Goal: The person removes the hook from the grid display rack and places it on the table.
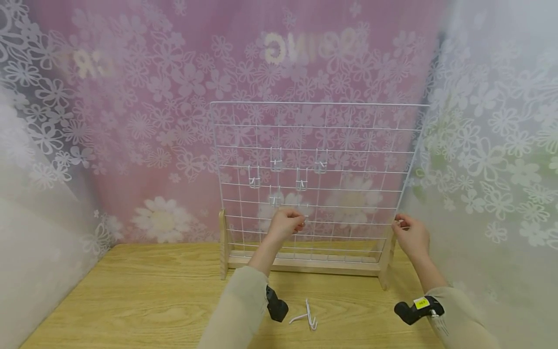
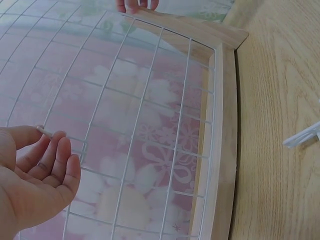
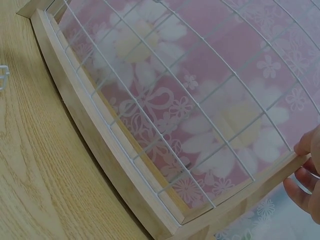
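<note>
Standing on a wooden table (image 1: 131, 291) before floral curtains (image 1: 131, 121), the grid (image 1: 348, 145): left hand (image 1: 285, 224) seemingly pinching a hook (image 2: 44, 130), right hand (image 1: 411, 235) gripping its post (image 1: 387, 257).

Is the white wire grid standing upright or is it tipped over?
Upright. The grid stands in its wooden base on the table; the right hand grips its right edge.

**Both arms raised forward, hands level**

The left hand (image 1: 285, 224) is lifted on a bent arm in a beige sleeve — fingers (image 2: 56, 162) loosely curled, tips pinched together. The right hand (image 1: 411, 235) reaches out farther right, fingers (image 3: 304, 187) curled in a grip. Each wrist carries a black camera mount.
</note>
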### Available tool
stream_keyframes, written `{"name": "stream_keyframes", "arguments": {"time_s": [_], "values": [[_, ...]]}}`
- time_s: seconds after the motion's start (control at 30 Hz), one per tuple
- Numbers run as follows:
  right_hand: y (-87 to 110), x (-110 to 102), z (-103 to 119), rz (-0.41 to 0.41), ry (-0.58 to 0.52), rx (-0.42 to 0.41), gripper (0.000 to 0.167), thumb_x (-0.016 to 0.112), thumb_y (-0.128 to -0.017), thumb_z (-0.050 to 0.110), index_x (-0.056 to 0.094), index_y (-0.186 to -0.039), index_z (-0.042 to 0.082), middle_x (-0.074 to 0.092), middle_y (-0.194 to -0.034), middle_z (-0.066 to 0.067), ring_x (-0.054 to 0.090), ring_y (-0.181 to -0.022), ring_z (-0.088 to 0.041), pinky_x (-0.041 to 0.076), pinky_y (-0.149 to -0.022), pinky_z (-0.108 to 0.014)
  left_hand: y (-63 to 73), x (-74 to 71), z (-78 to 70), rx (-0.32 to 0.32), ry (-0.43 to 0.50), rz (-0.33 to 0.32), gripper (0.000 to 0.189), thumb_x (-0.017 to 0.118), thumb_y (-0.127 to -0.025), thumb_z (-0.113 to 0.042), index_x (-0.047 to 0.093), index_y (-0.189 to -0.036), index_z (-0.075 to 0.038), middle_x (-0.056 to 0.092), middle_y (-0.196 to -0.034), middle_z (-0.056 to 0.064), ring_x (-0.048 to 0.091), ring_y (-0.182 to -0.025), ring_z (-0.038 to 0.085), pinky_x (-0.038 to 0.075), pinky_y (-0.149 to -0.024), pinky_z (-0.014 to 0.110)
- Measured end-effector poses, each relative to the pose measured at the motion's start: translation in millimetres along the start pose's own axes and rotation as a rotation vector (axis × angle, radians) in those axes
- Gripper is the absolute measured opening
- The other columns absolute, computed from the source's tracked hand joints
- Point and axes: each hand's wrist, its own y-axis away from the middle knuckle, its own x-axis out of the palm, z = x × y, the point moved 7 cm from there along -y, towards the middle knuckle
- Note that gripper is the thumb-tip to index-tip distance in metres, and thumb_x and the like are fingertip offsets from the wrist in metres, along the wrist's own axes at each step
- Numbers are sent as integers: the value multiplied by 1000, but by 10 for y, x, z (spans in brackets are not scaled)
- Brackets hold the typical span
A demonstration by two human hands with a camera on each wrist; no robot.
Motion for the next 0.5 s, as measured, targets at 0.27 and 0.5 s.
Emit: {"name": "stream_keyframes", "arguments": {"time_s": [0.27, 0.5], "values": [[4, -15, -2, -1, 2, 4, 20, 56, -87, 7, 62, -99, -6, 62, -85, -23, 60, -80, -39, 41, -63, -36, -7, 3, 9, -61, 65, 8, 14, 59, -88, -4, 65, -95, 6, 64, -76, 8, 61, -71, 21, 52, -71, 34], [1, -17, 5, 6, -2, 7, 19, 56, -87, 7, 62, -99, -6, 62, -83, -21, 59, -78, -36, 41, -62, -35, -3, -1, 9, -103, 134, -5, 16, 58, -88, -1, 63, -99, 9, 64, -75, 9, 58, -65, 16, 52, -70, 31]]}}
